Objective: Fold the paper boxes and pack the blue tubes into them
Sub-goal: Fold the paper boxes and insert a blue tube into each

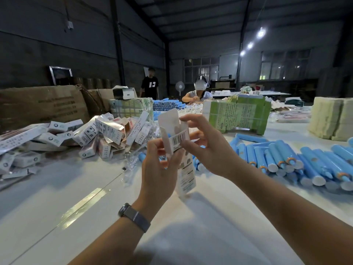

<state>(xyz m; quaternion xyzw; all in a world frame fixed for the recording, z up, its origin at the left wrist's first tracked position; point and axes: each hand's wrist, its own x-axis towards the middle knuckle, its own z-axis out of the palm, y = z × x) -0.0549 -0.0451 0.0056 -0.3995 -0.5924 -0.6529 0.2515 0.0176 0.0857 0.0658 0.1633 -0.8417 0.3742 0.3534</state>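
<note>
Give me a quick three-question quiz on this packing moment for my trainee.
1. True or false: the top flap of the paper box held upright in both hands is already tucked shut.
2. Which hand wears the dark wristband? A) left B) right
3. Fill in: the loose blue tubes lie on the table on the person's ____ side.

Key: 1. false, the flap stands open above the barcode. 2. A, the left hand; the right hand has a bare wrist. 3. right; finished boxes are piled on the left.
</note>
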